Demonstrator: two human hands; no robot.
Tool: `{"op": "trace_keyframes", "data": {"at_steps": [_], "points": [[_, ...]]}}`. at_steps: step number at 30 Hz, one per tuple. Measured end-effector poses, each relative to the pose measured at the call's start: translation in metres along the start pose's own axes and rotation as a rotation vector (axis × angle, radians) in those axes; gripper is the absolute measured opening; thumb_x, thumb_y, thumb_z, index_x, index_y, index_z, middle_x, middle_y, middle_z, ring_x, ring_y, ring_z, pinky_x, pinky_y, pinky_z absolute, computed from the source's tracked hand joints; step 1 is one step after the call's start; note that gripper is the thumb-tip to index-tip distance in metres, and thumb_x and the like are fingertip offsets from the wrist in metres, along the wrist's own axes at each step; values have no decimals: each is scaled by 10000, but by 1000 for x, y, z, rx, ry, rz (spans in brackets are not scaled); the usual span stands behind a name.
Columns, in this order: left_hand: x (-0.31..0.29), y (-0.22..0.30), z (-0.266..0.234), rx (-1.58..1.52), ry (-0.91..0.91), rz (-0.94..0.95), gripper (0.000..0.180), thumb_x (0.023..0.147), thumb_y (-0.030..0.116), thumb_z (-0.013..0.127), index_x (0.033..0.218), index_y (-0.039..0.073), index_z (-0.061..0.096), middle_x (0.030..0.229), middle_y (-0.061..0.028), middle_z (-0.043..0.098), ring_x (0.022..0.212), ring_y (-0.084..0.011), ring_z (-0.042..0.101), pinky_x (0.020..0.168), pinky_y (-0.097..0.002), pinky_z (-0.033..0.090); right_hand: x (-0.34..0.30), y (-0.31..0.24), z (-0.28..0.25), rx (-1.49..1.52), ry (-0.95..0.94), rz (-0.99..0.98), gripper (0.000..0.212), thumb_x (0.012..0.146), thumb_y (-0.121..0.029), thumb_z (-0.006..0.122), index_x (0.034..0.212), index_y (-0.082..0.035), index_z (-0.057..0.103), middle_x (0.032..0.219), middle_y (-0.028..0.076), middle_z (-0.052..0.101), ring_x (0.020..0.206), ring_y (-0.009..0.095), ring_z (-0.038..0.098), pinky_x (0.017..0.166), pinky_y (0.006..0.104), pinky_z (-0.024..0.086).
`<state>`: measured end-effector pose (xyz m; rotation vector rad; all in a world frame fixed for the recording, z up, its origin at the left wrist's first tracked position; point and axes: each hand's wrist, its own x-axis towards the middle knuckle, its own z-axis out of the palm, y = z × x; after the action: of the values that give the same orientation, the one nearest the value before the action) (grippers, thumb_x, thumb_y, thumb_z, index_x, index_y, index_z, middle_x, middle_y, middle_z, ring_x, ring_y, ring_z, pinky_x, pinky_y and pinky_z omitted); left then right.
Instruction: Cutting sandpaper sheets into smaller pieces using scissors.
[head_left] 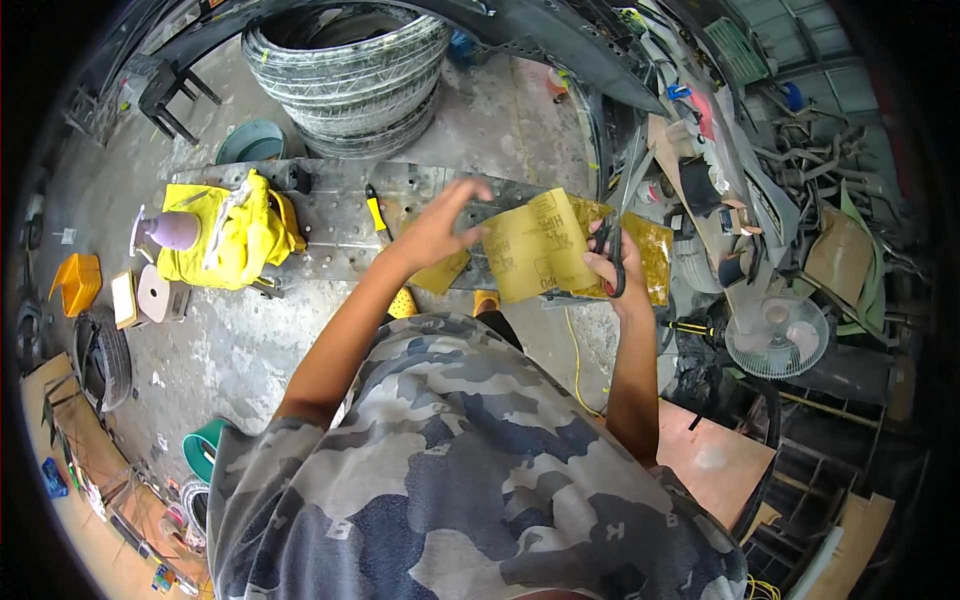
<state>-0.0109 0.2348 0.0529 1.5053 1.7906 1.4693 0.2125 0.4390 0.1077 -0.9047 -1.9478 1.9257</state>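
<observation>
My left hand (440, 232) is open beside the left edge of a yellow sheet of sandpaper (525, 250), fingers apart and a little blurred. Dark print covers the sheet's back, and its right part is bent over. My right hand (625, 265) grips black-handled scissors (614, 262) at the sheet's right side; whether those fingers also pinch the paper, I cannot tell. A smaller yellow piece (440, 273) lies on the metal bench (335, 225) below my left hand. More amber-yellow sheeting (648, 250) shows behind my right hand.
On the bench's left are a yellow cloth (215, 240), a purple pump bottle (172, 231) and a yellow-handled cutter (376, 210). Stacked tyres (345, 85) stand beyond it, near a green basin (251, 143). A fan (777, 336) and scrap parts crowd the right.
</observation>
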Motion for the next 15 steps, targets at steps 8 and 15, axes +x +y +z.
{"op": "trace_keyframes", "data": {"at_steps": [8,15], "points": [[15,24,9,-321,-305,-216,483,829,110,674,1185,102,346,1064,-94,520,983,-192,545,779,-370,456,-2,-42,4,262,-158,-20,497,717,-44,671,1180,-36,492,912,57,572,824,148,580,775,276,455],[5,46,-1,-271,-392,121,369,779,-18,645,1127,59,549,1128,-65,570,1060,-237,544,952,-359,403,7,-33,-1,330,-89,-43,490,736,-48,680,1180,-12,476,907,72,575,843,162,575,797,293,447]]}}
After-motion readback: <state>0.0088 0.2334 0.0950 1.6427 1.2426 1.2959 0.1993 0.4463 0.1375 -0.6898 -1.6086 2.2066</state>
